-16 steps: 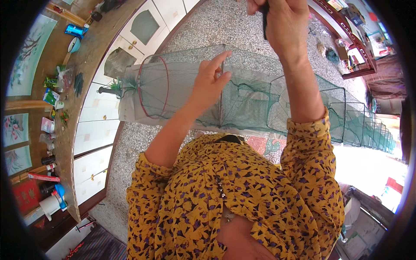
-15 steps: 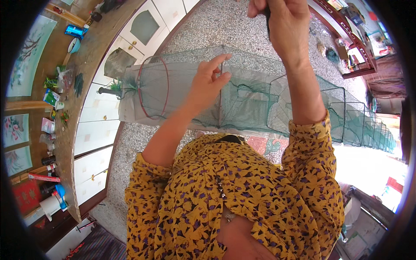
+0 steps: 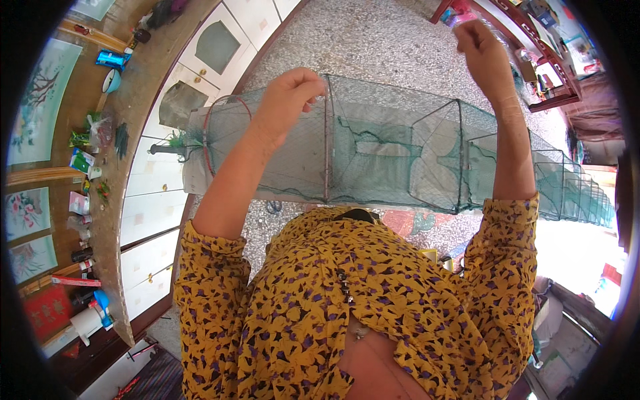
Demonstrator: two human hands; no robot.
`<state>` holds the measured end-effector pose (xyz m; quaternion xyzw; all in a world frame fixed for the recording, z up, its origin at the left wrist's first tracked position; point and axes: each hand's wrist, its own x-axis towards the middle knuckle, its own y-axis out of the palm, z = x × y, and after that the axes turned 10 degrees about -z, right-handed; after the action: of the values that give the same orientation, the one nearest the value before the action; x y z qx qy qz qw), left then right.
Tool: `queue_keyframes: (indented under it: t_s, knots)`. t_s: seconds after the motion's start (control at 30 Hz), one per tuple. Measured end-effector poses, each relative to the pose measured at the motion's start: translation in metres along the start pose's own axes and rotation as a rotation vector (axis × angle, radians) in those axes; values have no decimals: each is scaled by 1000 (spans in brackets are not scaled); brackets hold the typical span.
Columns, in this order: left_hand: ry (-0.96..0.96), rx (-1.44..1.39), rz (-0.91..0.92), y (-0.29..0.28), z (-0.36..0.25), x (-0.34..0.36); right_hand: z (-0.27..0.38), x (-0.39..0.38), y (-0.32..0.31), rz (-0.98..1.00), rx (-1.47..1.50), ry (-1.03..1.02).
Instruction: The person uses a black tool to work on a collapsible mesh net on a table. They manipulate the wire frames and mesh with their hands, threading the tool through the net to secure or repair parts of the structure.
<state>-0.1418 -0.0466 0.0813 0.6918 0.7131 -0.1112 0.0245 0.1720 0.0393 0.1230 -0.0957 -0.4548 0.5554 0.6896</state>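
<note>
A long green mesh net trap stretches left to right in front of me, held out by dark rectangular frames. Its left end has a red ring and gathers into a bunch of green cord. My left hand is closed in a pinch beside the upper corner of one frame; what its fingertips hold is too small to see. Raised beyond the net, at the upper right, my right hand is closed with its fingers curled in. Whatever it may hold is hidden.
White cabinets with a long worn countertop run along the left, carrying a white bowl, bags and small items. A dark wooden shelf unit stands at the upper right. Beneath the net lies a grey sheet on the speckled floor.
My right hand has moved right and slightly down; the dark object seen in it no longer shows. My left hand has shifted left, its extended fingers now closed into a pinch.
</note>
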Motion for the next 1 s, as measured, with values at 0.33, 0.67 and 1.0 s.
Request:
queue_keyframes:
  t_s: [0.33,0.67,1.0]
  knots:
    - [-123,-256,-167,-11,2,-2,65,-10,70,451,184,-564]
    - [-95,-209,-153,4,13,-15,36,-6,118,814,432,-251]
    - [-106,-235,-207,5,18,-14,32,-8,134,871,653,-49]
